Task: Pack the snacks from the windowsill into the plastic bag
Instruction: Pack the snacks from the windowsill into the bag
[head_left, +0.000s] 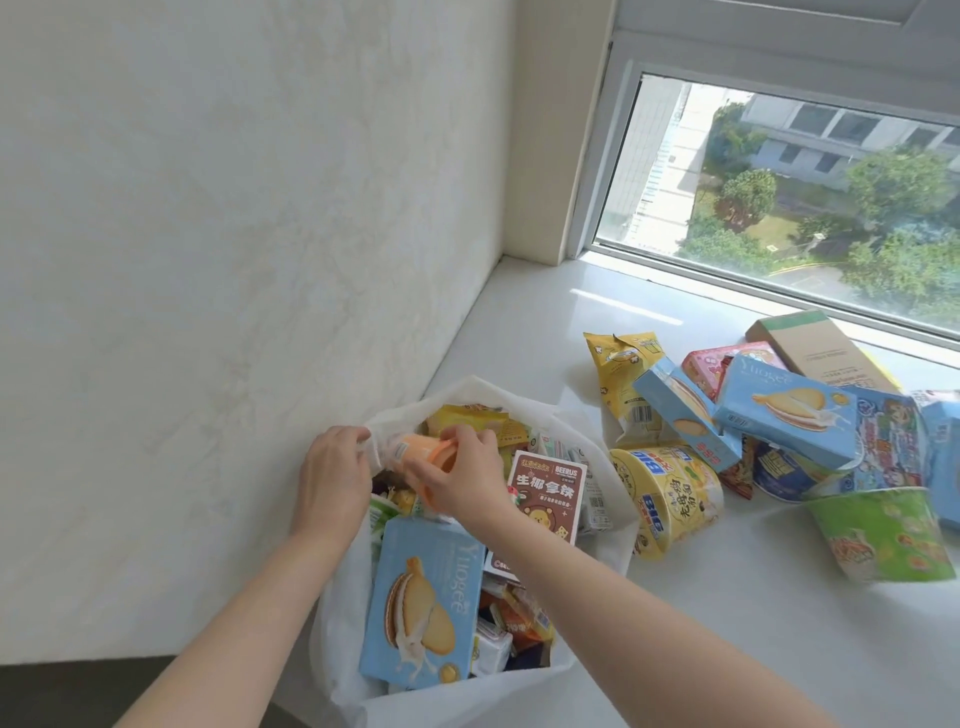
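Observation:
A white plastic bag (608, 530) stands open at the windowsill's left end, full of snacks: a blue biscuit box (421, 603), a brown coffee box (545, 493) and several small packets. My left hand (332, 478) pinches the bag's far left rim. Over the bag's mouth, my right hand (457, 478) holds a small orange cup snack (421, 457). On the sill to the right lie more snacks: a yellow noodle bowl (670, 499), a green noodle bowl (883, 535), two blue biscuit boxes (784, 415), a yellow packet (623, 364).
The white windowsill (545, 322) runs right along a window (779, 197). A plain wall (234, 260) closes the left side right beside the bag. A brown cardboard box (821, 348) and a pink packet (711, 364) lie at the pile's back.

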